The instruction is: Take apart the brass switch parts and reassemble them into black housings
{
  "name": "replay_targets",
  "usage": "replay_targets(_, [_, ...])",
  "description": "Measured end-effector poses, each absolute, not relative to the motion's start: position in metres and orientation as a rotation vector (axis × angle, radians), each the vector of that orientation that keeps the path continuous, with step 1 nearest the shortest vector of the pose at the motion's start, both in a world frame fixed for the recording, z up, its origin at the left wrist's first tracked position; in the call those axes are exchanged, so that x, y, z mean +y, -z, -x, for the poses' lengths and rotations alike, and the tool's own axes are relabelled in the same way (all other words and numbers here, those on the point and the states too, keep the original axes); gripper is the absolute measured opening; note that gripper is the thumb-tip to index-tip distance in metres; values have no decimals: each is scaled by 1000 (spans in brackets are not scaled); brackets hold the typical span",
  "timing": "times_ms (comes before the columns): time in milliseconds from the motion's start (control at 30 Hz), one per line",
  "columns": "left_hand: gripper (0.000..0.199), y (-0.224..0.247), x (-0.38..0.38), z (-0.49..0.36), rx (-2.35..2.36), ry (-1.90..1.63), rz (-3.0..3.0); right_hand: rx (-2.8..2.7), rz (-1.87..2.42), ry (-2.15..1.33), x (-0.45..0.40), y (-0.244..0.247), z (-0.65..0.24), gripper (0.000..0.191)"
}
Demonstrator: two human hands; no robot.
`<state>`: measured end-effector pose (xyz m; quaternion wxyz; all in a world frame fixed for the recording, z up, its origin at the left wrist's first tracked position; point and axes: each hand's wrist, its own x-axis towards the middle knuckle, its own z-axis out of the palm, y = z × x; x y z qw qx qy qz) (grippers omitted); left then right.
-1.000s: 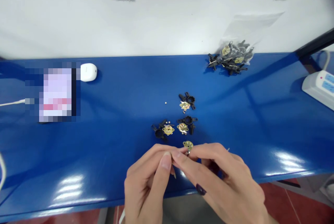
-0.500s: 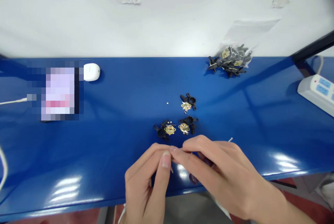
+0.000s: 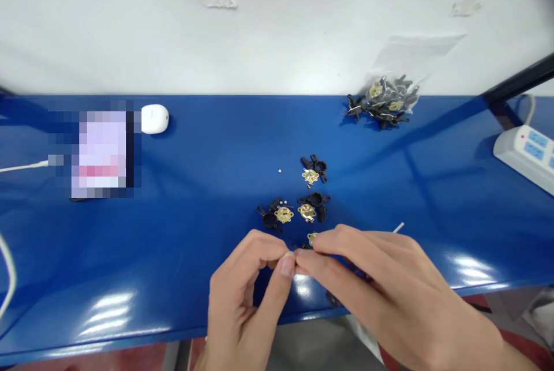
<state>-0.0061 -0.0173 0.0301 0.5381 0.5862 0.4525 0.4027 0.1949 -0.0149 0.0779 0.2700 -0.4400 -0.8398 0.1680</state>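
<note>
My left hand point(image 3: 251, 296) is pinched closed near the front edge of the blue table, its thumb and forefinger meeting the fingertips of my right hand point(image 3: 381, 284). Whatever lies between the fingertips is hidden. My right hand is closed too, and part of a thin white stick point(image 3: 399, 227) shows beyond its knuckles. A brass plate point(image 3: 312, 238) peeks out beside the right fingers. Just behind the hands lie a brass plate point(image 3: 284, 214) with black parts point(image 3: 269, 220), and another brass plate point(image 3: 307, 212) with a black ring part point(image 3: 317, 199). Farther back is a third such group point(image 3: 310, 175).
A clear bag of black and brass parts point(image 3: 389, 100) rests against the white wall. At the left are a blurred-out device point(image 3: 101, 152), a white case point(image 3: 154, 119) and white cables. A white power strip point(image 3: 526, 149) sits at the right. One tiny brass bead point(image 3: 279, 171) lies mid-table.
Both hands have shifted slightly right, still meeting at the fingertips. A brass plate and dark bits now show beside the right fingers, and more of the white stick is visible.
</note>
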Motion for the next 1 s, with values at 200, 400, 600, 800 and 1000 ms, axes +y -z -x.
replay_targets(200, [27, -29, -16, 5, 1074, -942, -1336, -2206, 1270, -558, -22, -66, -203, 25])
replay_targets(400, [31, -25, -17, 10, 1095, -848, -1214, -2144, 1260, -625, -15, -66, -200, 33])
replay_targets(600, [31, -26, -12, 12, 1063, -790, -1140, -2275, 1293, -590, -14, -69, -204, 37])
replay_targets(800, [25, -27, -1, 20, 944, -654, -1067, -2482, 1286, -521, -10, -79, -210, 33])
replay_targets(1000, [23, -30, -3, 18, 905, -609, -959, -2487, 1300, -572, -6, -85, -215, 30])
